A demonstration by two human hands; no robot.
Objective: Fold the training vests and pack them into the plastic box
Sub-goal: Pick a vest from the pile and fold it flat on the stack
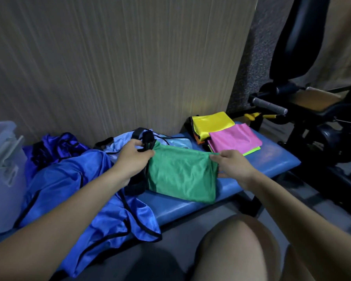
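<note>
Green shiny mesh, the folded vest (181, 177) lies on the blue padded bench (267, 159), pinched at its black-trimmed end by the left hand (133, 159) and at its right edge by the right hand (233, 165). Far left stands a translucent plastic box (2, 159), contents unclear.

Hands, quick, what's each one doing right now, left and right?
Left hand: pinches the left edge of the green vest, at its black trim.
Right hand: pinches the same vest's right edge.
</note>
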